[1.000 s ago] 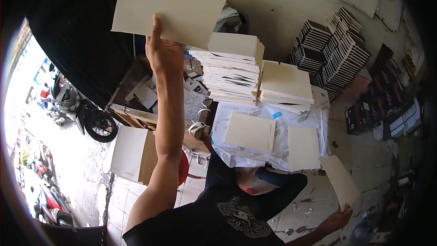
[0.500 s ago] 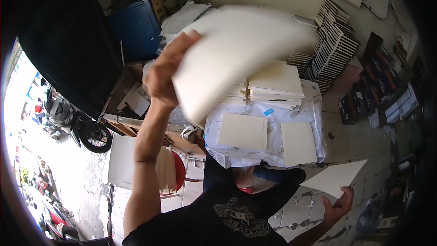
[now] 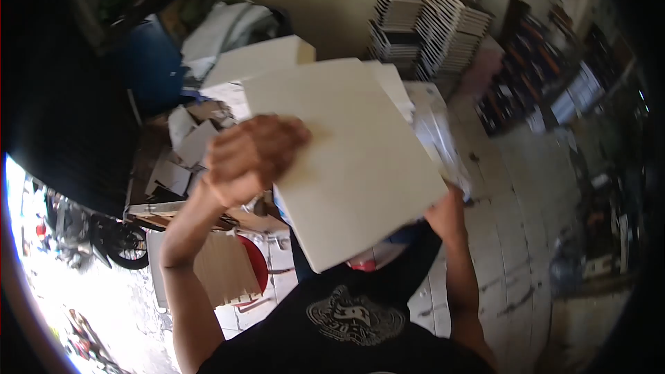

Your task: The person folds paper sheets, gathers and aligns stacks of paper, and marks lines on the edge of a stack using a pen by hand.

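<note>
Left hand [image 3: 255, 156]: blurred, fingers curled over cream sheet [image 3: 360, 166], left edge; grip unclear.
Right hand [image 3: 447, 216]: at sheet's right corner, fingertips hidden; grip unclear.

A pale wall [image 3: 325, 7] rises behind a tiled floor [image 3: 502, 242]. Daylight [image 3: 121, 308] glares at left past a dark panel [image 3: 62, 131], near a red stool [image 3: 257, 263].

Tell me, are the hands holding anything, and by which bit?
A cream sheet, apparently by its left edge in the left hand. The right hand is at its right corner; that grip is unclear.
</note>
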Action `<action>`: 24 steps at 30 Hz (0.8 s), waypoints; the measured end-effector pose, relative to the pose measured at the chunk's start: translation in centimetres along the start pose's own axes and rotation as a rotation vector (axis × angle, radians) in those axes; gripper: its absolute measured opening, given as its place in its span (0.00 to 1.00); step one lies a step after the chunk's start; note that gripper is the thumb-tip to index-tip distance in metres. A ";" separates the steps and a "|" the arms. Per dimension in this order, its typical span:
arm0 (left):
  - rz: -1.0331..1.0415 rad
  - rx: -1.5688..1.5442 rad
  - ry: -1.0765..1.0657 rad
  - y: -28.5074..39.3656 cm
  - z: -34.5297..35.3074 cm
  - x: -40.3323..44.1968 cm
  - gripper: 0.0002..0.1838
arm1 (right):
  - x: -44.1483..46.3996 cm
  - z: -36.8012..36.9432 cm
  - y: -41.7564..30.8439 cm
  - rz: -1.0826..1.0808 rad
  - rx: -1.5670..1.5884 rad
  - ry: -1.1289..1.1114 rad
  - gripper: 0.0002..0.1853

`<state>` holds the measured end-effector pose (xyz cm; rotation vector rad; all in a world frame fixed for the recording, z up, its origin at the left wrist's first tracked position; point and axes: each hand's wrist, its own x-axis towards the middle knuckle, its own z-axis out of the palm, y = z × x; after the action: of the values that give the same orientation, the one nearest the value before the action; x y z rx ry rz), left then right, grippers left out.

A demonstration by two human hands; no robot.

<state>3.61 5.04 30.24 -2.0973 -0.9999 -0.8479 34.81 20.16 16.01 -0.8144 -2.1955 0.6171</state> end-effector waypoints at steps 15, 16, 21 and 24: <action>-0.326 -0.002 0.143 -3.0 -0.3 -3.3 0.17 | -3.3 8.9 17.0 0.653 0.797 0.247 0.09; -0.338 -0.021 0.145 -2.9 -0.3 -3.4 0.17 | -3.4 8.4 16.7 0.619 0.799 0.255 0.08; -0.382 -0.068 0.148 -2.8 -0.6 -3.7 0.22 | -3.7 4.8 13.5 0.443 0.709 0.371 0.06; -0.368 -0.063 0.197 -3.5 -0.5 -4.2 0.25 | -3.4 2.0 9.6 0.232 0.490 0.507 0.05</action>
<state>-1.51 4.72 28.26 -1.8620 -1.2843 -1.2557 38.74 24.01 7.13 -0.8488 -1.4234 0.9027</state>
